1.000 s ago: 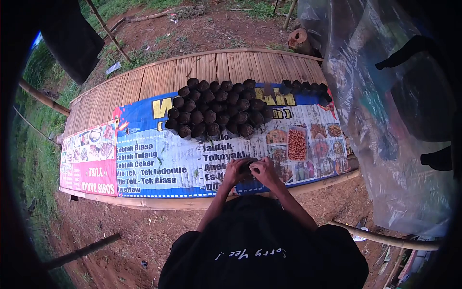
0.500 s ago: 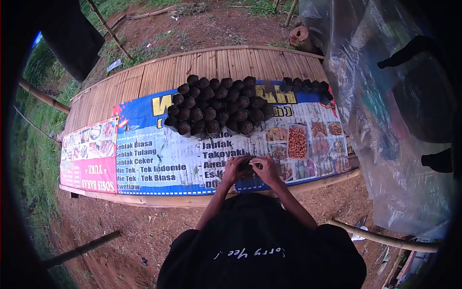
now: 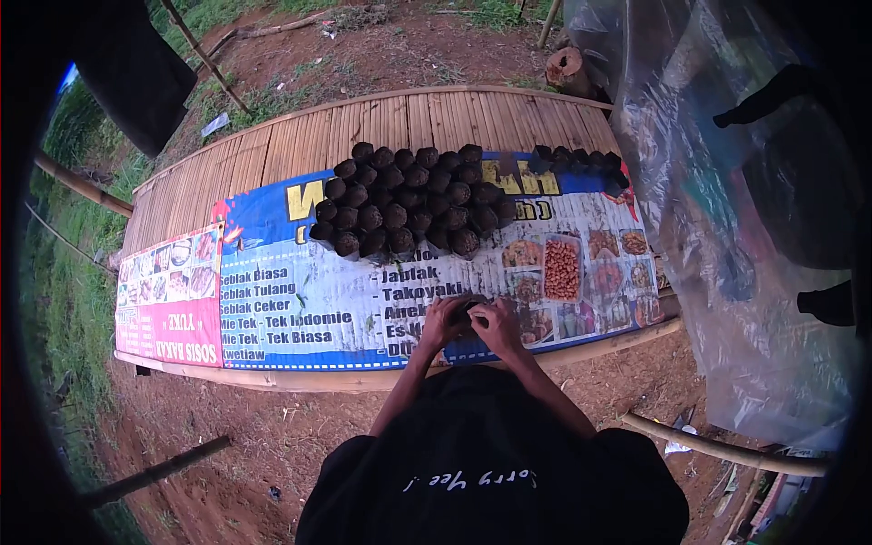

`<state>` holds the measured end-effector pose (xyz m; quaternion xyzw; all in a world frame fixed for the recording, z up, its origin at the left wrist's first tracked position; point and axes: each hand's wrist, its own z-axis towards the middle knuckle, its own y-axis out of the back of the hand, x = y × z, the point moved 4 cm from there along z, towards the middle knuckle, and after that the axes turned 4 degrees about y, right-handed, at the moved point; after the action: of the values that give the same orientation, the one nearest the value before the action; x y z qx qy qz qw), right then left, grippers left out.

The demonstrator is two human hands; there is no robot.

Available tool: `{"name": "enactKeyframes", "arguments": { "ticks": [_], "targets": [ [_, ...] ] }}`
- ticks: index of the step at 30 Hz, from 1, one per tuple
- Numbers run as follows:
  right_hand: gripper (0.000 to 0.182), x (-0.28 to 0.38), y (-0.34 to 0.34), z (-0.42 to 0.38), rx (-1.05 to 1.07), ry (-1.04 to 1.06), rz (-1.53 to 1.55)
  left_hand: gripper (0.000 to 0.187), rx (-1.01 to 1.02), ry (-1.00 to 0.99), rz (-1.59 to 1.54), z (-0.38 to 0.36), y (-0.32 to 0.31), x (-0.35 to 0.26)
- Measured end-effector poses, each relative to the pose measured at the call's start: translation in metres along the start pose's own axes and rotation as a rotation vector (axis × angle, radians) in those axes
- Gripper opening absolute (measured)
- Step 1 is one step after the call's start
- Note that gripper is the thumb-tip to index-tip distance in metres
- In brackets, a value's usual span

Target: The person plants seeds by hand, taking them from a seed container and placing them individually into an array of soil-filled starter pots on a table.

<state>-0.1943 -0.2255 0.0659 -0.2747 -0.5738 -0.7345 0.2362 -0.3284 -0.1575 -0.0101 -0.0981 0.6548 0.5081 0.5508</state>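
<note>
My left hand (image 3: 445, 321) is wrapped round a dark, soil-filled bag (image 3: 468, 307) near the table's front edge. Over the right side of the bag's top is my right hand (image 3: 493, 324), its fingers pinched together; anything between them is too small to make out. Beyond my hands, many similar dark bags (image 3: 396, 215) stand close together on the printed banner (image 3: 336, 272). A clear rectangular tub (image 3: 561, 267) of reddish-brown seeds lies to the right of the bags.
A smaller row of dark bags (image 3: 579, 162) sits at the back right. The bamboo table (image 3: 300, 145) shows behind the banner. Clear plastic sheeting (image 3: 718, 227) hangs on the right. Bamboo poles (image 3: 727, 447) stick out near the front.
My right hand has shifted slightly left and its fingers have closed together over the bag. My left hand stays round the bag.
</note>
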Motion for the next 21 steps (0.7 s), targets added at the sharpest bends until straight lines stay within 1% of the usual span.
{"name": "enactKeyframes", "arguments": {
  "ticks": [1,4,6,8,9,11,14,16,18,20,21],
  "targets": [
    [0.015,-0.002,-0.001,0.002,0.044,-0.028,0.033,0.062,0.011,0.026,0.000,-0.001,-0.001,0.001],
    [0.015,-0.004,0.006,0.003,-0.064,0.011,0.038,0.061,0.017,0.020,0.008,0.004,0.003,-0.004],
    [0.014,-0.011,0.008,0.003,-0.078,0.070,-0.040,0.061,0.005,0.000,-0.002,0.006,0.006,-0.010],
    [0.013,-0.007,0.005,0.001,-0.045,0.106,-0.127,0.060,0.023,0.017,-0.028,0.004,0.003,-0.005],
    [0.013,-0.002,0.006,0.001,-0.063,0.119,-0.132,0.060,0.014,-0.002,-0.021,0.004,0.001,-0.001],
    [0.012,0.004,0.004,0.002,0.016,0.090,-0.083,0.059,0.021,-0.011,-0.040,0.003,-0.006,0.007],
    [0.011,0.004,0.005,0.005,-0.051,0.115,-0.079,0.059,0.016,0.013,-0.035,0.001,-0.007,0.010],
    [0.011,-0.001,0.001,0.004,-0.058,0.108,-0.087,0.060,0.001,-0.020,-0.026,0.000,-0.003,0.004],
    [0.011,-0.004,0.000,0.001,-0.073,0.113,-0.101,0.060,0.044,0.038,-0.017,0.000,-0.001,0.001],
    [0.010,-0.006,-0.002,-0.001,-0.011,0.140,-0.164,0.061,0.016,-0.016,-0.033,0.004,-0.007,0.010],
    [0.010,-0.006,-0.001,-0.002,-0.023,0.155,-0.169,0.062,0.025,-0.008,-0.039,0.002,-0.005,0.007]
  ]
}}
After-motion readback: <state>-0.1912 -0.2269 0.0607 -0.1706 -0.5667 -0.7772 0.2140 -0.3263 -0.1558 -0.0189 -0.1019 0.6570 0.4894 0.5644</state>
